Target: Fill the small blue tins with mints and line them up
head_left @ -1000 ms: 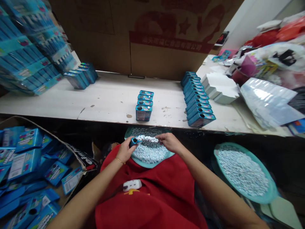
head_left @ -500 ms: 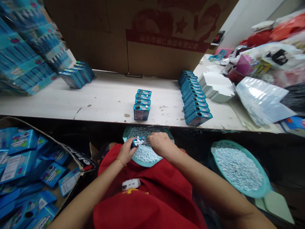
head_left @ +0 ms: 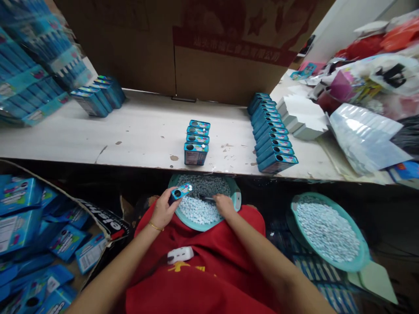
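My left hand (head_left: 163, 208) grips a small blue box (head_left: 181, 192), tilted over the near left of a turquoise basin (head_left: 237, 201) in my lap. The box's top has a dark round hole, and a couple of white pellets lie at its right end. Small pale pellets (head_left: 196, 211) fill the basin. Within the basin, my right hand (head_left: 224, 205) is closed on the handle of a scoop (head_left: 207, 199), whose dark end is partly sunk among the pellets. Straight ahead on the table, a short row of blue boxes (head_left: 195, 153) stands upright.
A longer row of blue boxes (head_left: 276, 160) stands on the white table (head_left: 147, 135) at right, beside white cartons (head_left: 303, 113). A big cardboard box (head_left: 225, 83) blocks the back. Left, an open carton (head_left: 98, 222) holds many blue boxes. A second pellet basin (head_left: 362, 253) sits lower right.
My right hand has moved down and right, away from the box, taking the scoop into the pellets. The heap of pellets on the held box's top has shrunk to a couple.
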A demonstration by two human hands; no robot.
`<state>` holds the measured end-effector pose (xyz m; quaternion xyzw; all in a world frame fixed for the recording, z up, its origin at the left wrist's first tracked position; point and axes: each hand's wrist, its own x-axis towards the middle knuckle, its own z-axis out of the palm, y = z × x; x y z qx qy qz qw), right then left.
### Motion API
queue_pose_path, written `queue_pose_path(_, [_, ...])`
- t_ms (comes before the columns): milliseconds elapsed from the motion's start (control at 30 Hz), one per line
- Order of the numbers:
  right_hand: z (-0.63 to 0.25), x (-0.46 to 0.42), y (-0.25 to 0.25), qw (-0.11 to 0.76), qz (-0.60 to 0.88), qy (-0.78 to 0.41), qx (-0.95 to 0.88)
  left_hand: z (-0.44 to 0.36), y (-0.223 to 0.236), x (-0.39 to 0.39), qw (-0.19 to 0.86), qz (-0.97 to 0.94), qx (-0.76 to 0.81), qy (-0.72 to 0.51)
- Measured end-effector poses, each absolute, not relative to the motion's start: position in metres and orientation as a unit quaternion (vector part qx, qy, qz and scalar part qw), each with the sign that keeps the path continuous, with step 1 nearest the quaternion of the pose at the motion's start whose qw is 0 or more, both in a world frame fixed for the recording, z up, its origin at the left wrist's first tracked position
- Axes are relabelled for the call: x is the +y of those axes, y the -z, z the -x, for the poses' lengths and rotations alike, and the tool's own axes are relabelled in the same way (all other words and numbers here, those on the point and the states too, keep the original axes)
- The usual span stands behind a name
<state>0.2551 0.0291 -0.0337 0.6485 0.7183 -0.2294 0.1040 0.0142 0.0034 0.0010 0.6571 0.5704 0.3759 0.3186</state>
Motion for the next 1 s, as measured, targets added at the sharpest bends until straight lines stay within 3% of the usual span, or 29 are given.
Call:
queue_pose_path(133, [-0.217, 0.028, 0.072, 0.056, -0.649, 0.281, 0.705, -0.002, -0.009, 0.000, 0.296, -0.639, 0.609, -0.366])
queue_pose_path(267, [-0.227, 0.030, 0.075, 0.004, -0.641, 0.328, 0.694, 0.004, -0.012, -0.003, 0.289, -0.622, 0.626, -0.372])
queue_pose_path(400, [-0.257, 0.033, 0.047, -0.056, -0.627, 0.372, 0.682, 0.001, -0.008, -0.002, 0.290, -0.623, 0.619, -0.381])
queue_pose_path(567, [-0.271, 0.037, -0.024, -0.147, -0.578, 0.391, 0.701, -0.016, 0.000, 0.003, 0.294, -0.651, 0.587, -0.381])
queue_pose_path(667, [-0.259, 0.040, -0.069, -0.082, -0.553, 0.319, 0.765, -0.026, 0.003, 0.006, 0.286, -0.680, 0.564, -0.371])
queue_pose_path(833, [-0.223, 0.039, -0.119, 0.106, -0.547, 0.159, 0.815, -0.033, 0.006, 0.005, 0.262, -0.707, 0.556, -0.350])
queue_pose_path(1000, [-0.190, 0.031, -0.138, 0.152, -0.514, 0.097, 0.838, -0.035, 0.006, 0.002, 0.267, -0.713, 0.548, -0.347])
